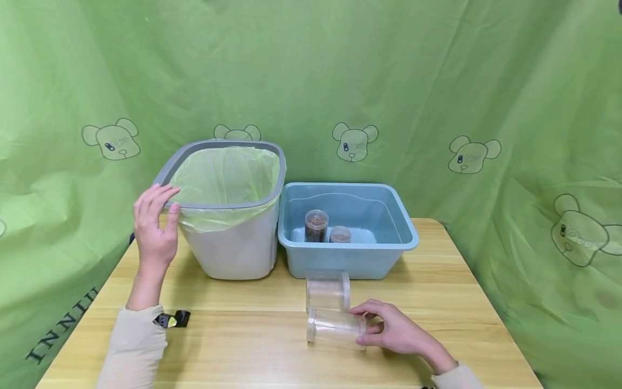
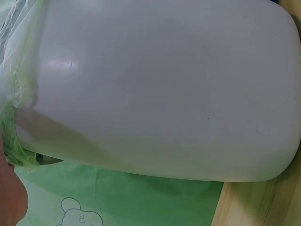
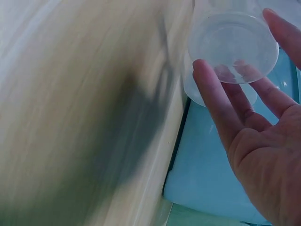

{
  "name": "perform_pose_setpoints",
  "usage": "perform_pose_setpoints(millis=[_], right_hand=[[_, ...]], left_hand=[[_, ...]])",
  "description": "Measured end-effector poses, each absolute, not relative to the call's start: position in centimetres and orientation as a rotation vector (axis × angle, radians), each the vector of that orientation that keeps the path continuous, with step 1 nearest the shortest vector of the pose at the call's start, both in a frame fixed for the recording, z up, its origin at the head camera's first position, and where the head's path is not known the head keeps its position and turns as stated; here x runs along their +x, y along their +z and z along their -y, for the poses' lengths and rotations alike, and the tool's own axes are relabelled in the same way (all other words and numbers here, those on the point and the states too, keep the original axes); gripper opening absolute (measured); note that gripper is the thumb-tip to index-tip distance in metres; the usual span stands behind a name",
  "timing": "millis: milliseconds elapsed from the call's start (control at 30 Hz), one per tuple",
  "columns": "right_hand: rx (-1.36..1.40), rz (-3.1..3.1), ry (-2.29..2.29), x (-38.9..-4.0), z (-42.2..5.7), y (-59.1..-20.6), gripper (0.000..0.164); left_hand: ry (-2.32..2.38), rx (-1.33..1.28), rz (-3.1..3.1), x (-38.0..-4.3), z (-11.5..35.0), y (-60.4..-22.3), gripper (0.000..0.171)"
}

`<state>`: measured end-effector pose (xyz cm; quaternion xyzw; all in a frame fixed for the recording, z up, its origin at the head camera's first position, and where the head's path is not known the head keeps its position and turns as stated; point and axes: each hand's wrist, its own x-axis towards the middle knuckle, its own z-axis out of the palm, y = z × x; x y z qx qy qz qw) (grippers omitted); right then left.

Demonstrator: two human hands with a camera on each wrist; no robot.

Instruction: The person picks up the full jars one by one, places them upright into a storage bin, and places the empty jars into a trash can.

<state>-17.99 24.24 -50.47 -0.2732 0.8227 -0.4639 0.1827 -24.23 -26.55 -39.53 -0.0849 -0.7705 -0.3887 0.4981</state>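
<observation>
Holding the bin rim (image 1: 221,206) w/ my L grip (image 1: 156,227), prob to steady it, I've my R grip (image 1: 391,328) pinching the nearer clear jar (image 1: 335,327), on its side on/just above the desk (image 1: 243,346), prob so it can't roll.

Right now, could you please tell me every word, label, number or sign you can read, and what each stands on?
"INNI", then an unclear last letter: on the green curtain, lower left in the head view.
Tiny lettering on the bear prints: too small and blurred to read.
Clear jars, bin, blue tub: no readable text.
</observation>
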Motion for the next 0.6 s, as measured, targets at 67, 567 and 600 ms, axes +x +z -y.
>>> perform_pose_setpoints(millis=[67, 567, 600], right_hand=[[-0.767, -2.296, -1.338, -17.9, -24.3, -50.3, 0.060], [-0.932, -2.367, -1.363, -18.2, -23.6, -47.5, 0.060], [-0.946, -2.380, -1.358, -18.3, -23.5, -47.3, 0.060]], left_hand=[[-0.942, -0.205, 1.864, -24.2, 26.6, -39.5, 0.045], [-0.942, -0.205, 1.872, -24.1, 26.6, -39.4, 0.042], [-0.943, -0.206, 1.872, -24.1, 26.6, -39.4, 0.042]])
